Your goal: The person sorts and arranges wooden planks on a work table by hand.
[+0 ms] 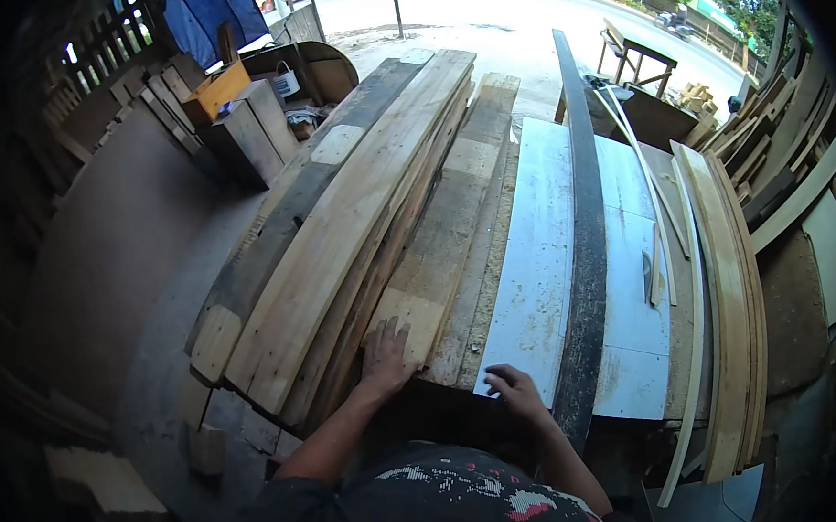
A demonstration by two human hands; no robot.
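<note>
My left hand lies flat with fingers spread on the near end of a weathered wooden plank. To its left is a stack of long pale boards. Loosely curled, my right hand is at the near edge of a white panel and holds nothing that I can see. Whether its fingertips touch the panel cannot be made out. A long black-faced board runs lengthwise over the panel, just right of that hand.
Thin strips and stacked boards line the right side. At the back left are a wooden box, a yellow wooden piece and a white bucket. A small wooden stand is near the road.
</note>
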